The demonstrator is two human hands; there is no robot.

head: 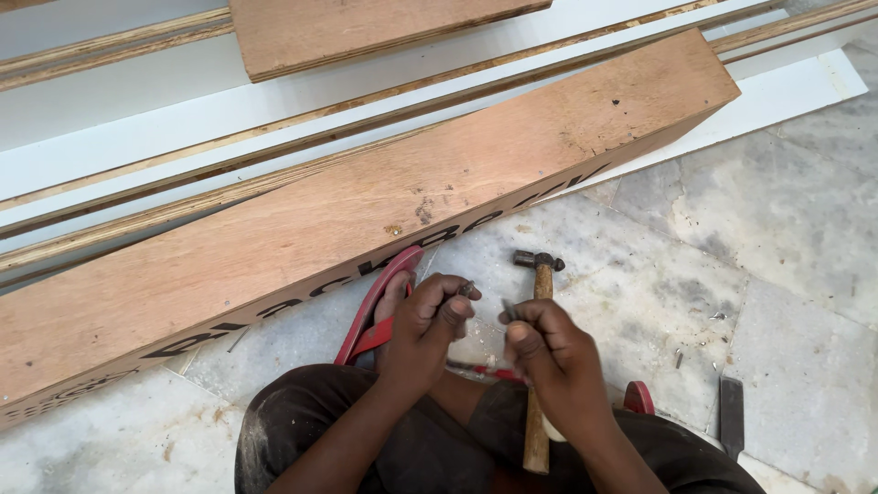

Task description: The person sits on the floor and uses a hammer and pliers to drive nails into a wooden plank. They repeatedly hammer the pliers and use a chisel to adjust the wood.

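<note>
Seen from above, both forearms reach forward from the near edge over bent knees. The left hand [428,320] curls into a loose fist, fingertips pinched together at its far right side. The right hand [546,346], just beside it, mirrors the pose, thumb and fingers pinched.

Small dark nail [467,288]: pinched at the left hand's fingertips, tip projecting upward-right. Second small dark nail [508,309]: pinched between the right hand's thumb and forefinger, above the stone floor.
</note>
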